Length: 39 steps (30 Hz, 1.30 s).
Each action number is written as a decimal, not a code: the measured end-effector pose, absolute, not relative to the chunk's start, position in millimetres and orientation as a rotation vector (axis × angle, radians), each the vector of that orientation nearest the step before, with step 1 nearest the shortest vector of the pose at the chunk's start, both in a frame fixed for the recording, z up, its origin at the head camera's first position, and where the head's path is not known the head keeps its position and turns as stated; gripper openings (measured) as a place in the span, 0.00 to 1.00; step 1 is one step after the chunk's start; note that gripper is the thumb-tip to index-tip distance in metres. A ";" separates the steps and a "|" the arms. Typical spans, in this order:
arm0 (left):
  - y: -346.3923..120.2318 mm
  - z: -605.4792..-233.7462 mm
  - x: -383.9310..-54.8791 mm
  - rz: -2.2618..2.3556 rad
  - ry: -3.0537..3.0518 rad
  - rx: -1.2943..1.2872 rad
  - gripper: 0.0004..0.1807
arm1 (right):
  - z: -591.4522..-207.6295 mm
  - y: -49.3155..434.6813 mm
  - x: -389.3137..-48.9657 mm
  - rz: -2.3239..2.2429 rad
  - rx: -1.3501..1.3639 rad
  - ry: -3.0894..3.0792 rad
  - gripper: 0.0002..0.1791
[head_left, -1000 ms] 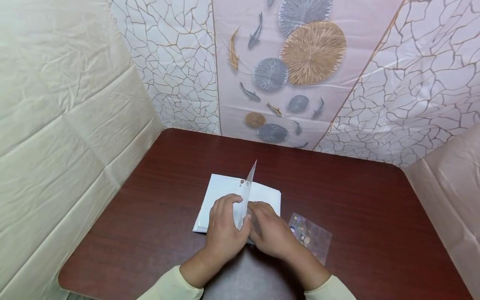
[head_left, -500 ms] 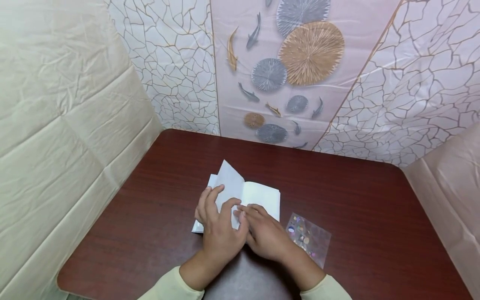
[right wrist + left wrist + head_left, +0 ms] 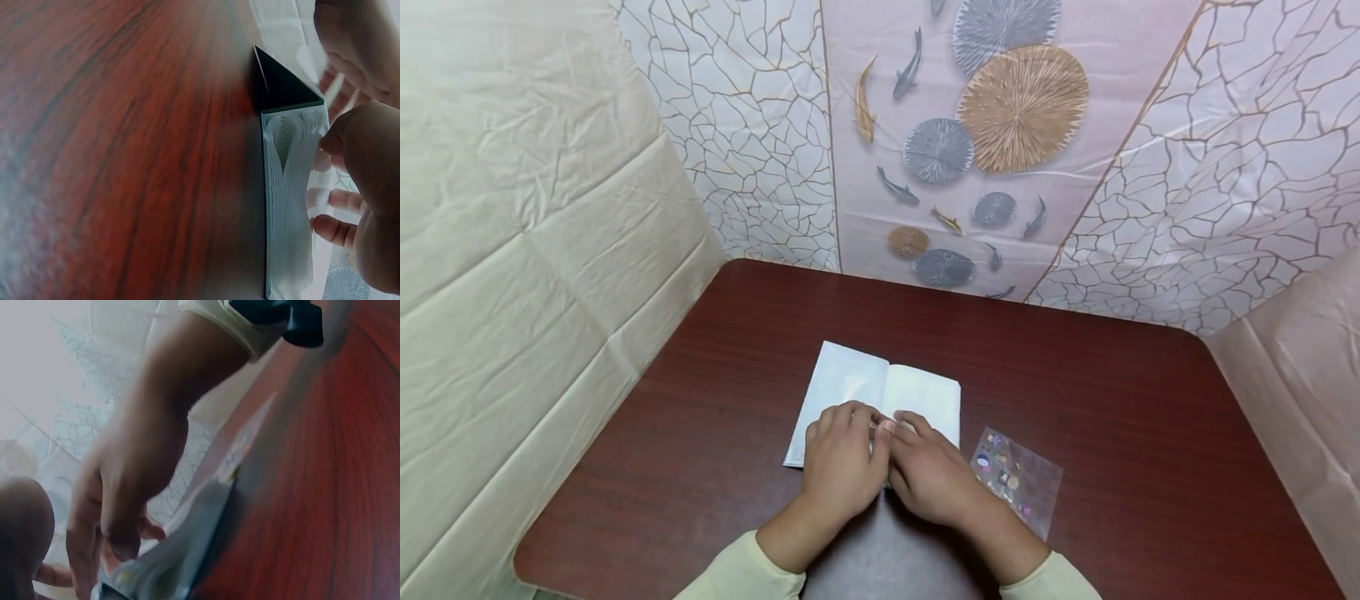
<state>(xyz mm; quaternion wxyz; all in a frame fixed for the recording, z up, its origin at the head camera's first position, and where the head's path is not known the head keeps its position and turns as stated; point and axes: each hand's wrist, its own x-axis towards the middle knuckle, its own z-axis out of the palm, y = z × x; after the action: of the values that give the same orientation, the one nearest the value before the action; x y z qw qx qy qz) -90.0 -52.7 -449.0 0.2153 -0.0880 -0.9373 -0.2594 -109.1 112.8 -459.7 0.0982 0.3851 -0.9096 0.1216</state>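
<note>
An open book (image 3: 850, 371) with white pages lies on the table, seen in the head view. From its edge in the right wrist view, the book (image 3: 290, 206) shows a dark cover and a thick stack of loosely curved pages. My left hand (image 3: 844, 462) rests on the lower part of the left page, fingers extended forward. Beside it, my right hand (image 3: 931, 473) lies on the lower right page near the fold, its fingertips close to the left thumb. The hands hide the book's near edge in the head view. Neither hand visibly grips anything.
A clear plastic sheet (image 3: 1033, 483) with small colourful stickers lies to the right of the book, partly behind the right forearm. The dark red wooden table (image 3: 700, 417) has patterned cloth walls (image 3: 752, 125) behind it and plain ones at the sides.
A page that stood upright between the hands has swung over to the left and now lies flat. The left hand has come down onto it; the right hand stays near the fold.
</note>
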 end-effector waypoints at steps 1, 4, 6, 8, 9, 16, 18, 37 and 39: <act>-52.8 -450.4 -90.6 -0.717 -2.638 -0.217 0.13 | -459.9 112.9 -109.0 0.356 1.140 -2.694 0.26; -53.0 -453.7 -92.6 -0.715 -2.723 -0.169 0.15 | -461.1 113.3 -109.5 0.345 1.142 -2.699 0.26; -53.2 -455.3 -94.3 -0.710 -2.762 -0.162 0.16 | -462.1 113.9 -110.1 0.349 1.147 -2.708 0.25; -53.4 -455.9 -95.6 -0.706 -2.792 -0.169 0.17 | -463.1 114.5 -111.0 0.358 1.157 -2.714 0.25; -53.5 -456.2 -96.2 -0.703 -2.805 -0.172 0.18 | -463.5 114.8 -111.3 0.364 1.160 -2.717 0.24; -52.4 -453.3 -97.3 -0.686 -2.832 -0.182 0.20 | -460.4 117.6 -111.1 0.396 1.176 -2.712 0.24; -52.9 -453.4 -97.3 -0.697 -2.808 -0.184 0.20 | -459.9 118.3 -111.0 0.421 1.178 -2.694 0.25; -55.0 -448.8 -98.9 -0.767 -2.387 -0.469 0.06 | -451.1 126.6 -108.4 0.592 1.060 -2.608 0.24; -56.1 -448.3 -99.2 -0.717 -2.412 -0.466 0.06 | -450.7 126.9 -108.9 0.596 1.062 -2.612 0.24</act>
<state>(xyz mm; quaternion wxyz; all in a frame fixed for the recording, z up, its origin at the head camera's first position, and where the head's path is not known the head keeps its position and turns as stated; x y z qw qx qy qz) -99.2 -56.1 -448.3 0.2869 -0.1746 -0.9029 -0.2685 -108.9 126.9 -450.7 0.1294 0.3653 -0.8987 0.2052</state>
